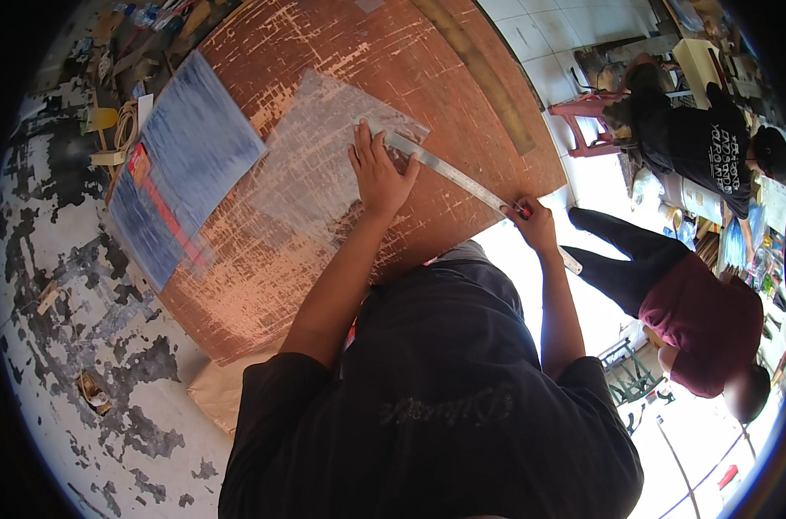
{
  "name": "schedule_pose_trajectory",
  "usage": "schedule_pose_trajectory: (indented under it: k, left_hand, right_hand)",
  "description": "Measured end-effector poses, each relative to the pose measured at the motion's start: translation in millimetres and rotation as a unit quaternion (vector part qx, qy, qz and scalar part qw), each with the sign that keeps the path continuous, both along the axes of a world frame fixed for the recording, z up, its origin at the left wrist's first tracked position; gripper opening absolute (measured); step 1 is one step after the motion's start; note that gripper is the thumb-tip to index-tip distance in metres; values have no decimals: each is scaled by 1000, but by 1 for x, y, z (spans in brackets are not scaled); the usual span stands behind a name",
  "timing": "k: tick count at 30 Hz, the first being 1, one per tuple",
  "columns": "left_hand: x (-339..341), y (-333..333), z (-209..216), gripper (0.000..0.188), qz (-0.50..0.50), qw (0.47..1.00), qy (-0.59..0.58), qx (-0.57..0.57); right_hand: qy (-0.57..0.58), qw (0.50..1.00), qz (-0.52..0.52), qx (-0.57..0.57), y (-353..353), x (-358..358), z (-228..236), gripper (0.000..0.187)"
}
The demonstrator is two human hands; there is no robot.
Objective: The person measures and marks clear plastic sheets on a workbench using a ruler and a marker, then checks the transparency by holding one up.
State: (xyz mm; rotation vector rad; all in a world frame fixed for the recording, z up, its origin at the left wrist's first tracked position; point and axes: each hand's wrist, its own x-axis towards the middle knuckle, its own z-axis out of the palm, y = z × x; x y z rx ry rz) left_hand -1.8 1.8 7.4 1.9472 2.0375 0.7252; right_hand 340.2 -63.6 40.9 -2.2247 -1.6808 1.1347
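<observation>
A clear plastic sheet [311,151] lies on the scratched brown board [272,294]. A long metal ruler [462,182] runs slantwise from the sheet past the board's near right edge. My left hand [380,173] lies over the sheet and the ruler's far end, fingers stretched and thumb spread. By the board's right corner, my right hand [536,229] is closed at the ruler, holding a small red-and-black tool [523,210] whose kind I cannot make out. The ruler's near end [571,260] sticks out beyond this hand.
Left on the board lies a blue streaked sheet [203,121] with a long red item [161,203]. A dark flat strip [484,78] lies along the right side. Two people, in a maroon shirt [704,320] and a black shirt [687,138], are near a red stool [583,121].
</observation>
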Motion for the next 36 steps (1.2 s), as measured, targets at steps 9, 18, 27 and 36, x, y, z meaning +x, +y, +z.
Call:
schedule_pose_trajectory:
  k: [9,18,27,36]
  left_hand:
    - [3,2,1,75,5,1000,-18,20]
    - [4,1,2,75,6,1000,-14,13]
    - [4,0,2,77,5,1000,-8,10]
    - [4,0,2,76,4,1000,-11,18]
  right_hand:
    - [-15,1000,17,19,0,2,0,46]
    - [-11,1000,5,16,-1,4,-2,49]
    - [-6,1000,4,18,-1,6,-5,49]
    - [-4,1000,5,21,-1,7,-6,49]
